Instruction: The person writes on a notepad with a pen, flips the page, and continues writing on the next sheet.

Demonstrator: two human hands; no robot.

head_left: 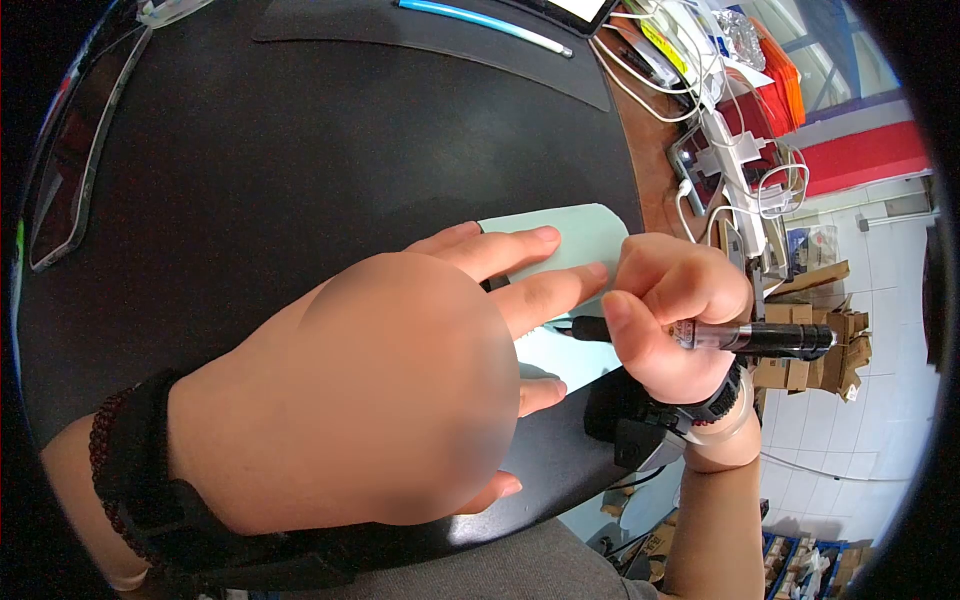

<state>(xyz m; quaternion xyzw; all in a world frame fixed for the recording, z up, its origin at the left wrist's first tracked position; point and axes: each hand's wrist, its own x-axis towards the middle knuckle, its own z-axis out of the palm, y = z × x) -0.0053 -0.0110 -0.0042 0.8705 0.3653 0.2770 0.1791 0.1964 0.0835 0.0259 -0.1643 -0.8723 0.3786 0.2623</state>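
Observation:
My left hand (400,390) lies with its fingers spread over a pale green sheet or pad (585,225), its fingertips resting on it. A blurred patch covers the back of this hand. In my right hand (680,295) a black pen (785,340) with a clear barrel is pinched between thumb and fingers. The pen's tip points left, at the paper between two of my left fingers. A few small marks seem to be near the tip, too small to read. Part of the sheet is hidden under my left hand.
A dark-screened device (85,150) lies at the left on the black desk mat (300,180). A blue and white stylus-like stick (490,25) is at the top. White cables and a power strip (735,175) run along the right; cardboard boxes (825,350) stand beyond.

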